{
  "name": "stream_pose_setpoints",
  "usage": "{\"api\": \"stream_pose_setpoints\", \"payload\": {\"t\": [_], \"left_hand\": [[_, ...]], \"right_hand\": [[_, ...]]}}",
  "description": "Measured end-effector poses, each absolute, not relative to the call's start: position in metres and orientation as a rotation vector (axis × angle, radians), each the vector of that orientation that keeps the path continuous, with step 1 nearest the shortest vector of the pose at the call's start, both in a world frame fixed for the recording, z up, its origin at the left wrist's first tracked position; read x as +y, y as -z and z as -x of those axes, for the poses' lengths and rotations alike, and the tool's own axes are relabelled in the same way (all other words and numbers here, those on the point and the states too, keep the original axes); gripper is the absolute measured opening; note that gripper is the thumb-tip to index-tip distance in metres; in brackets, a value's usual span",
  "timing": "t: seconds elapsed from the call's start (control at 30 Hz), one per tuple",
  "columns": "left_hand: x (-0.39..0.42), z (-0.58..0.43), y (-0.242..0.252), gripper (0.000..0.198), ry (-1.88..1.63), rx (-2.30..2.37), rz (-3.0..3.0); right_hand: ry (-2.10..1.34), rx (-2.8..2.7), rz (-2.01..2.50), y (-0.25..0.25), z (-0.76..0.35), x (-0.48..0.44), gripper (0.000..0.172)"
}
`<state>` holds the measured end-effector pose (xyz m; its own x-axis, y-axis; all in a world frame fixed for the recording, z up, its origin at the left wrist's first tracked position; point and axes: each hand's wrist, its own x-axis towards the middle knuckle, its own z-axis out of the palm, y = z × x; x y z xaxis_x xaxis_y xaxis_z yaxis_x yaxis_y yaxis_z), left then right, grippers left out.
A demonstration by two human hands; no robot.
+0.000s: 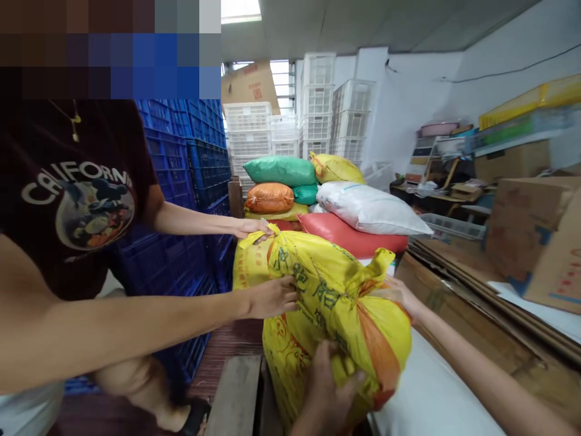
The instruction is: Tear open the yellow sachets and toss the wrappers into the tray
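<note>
A bulging yellow woven sack [331, 309] with green print and an orange stripe fills the lower middle of the view, its neck tied in a knot at the upper right. My left hand [327, 387] grips its near underside from below. My right hand [397, 293] reaches in from the lower right and holds the sack beside the knot, with the fingers partly hidden behind it. Across from me, a co-worker [77, 200] in a dark printed T-shirt has one hand [272, 297] on the sack's middle and the other hand [249, 229] on its top corner.
Stacked blue plastic crates [181, 181] stand behind the co-worker. Beyond the sack lies a pile of green, orange, white and red sacks [363, 209], with white crates [318, 103] behind. Flattened cardboard [467, 303] and a cardboard box [535, 242] are on the right. A wooden plank [236, 393] lies below.
</note>
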<state>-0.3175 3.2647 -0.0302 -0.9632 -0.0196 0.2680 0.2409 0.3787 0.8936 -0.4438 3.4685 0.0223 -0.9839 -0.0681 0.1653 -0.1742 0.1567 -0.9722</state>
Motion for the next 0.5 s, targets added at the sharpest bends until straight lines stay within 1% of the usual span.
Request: {"api": "stream_pose_setpoints", "payload": {"t": [0.03, 0.1, 0.2, 0.27, 0.37, 0.5], "left_hand": [[3.270, 0.310, 0.040, 0.031, 1.618, -2.403, 0.182], [3.269, 0.303, 0.047, 0.044, 1.511, -2.307, 0.210], [3.254, 0.305, 0.030, 0.069, 1.306, -2.216, 0.460], [3.244, 0.308, 0.012, 0.079, 1.236, -2.254, 0.611], [3.236, 0.313, -0.009, 0.086, 1.216, -2.361, 0.522], [3.235, 0.321, -0.022, 0.089, 1.121, -2.540, 0.340]], "right_hand": [[-1.985, -2.300, -0.221, -0.024, 0.443, 3.467, 0.041], [-1.992, -2.269, -0.201, -0.030, 0.438, 3.465, 0.038], [-2.051, -2.291, -0.186, -0.042, 0.430, 3.463, 0.034], [-2.093, -2.329, -0.159, -0.048, 0.427, 3.464, 0.032], [-2.108, -2.368, -0.153, -0.050, 0.430, 3.467, 0.033], [-1.981, -2.357, -0.203, -0.042, 0.438, 3.475, 0.032]]}}
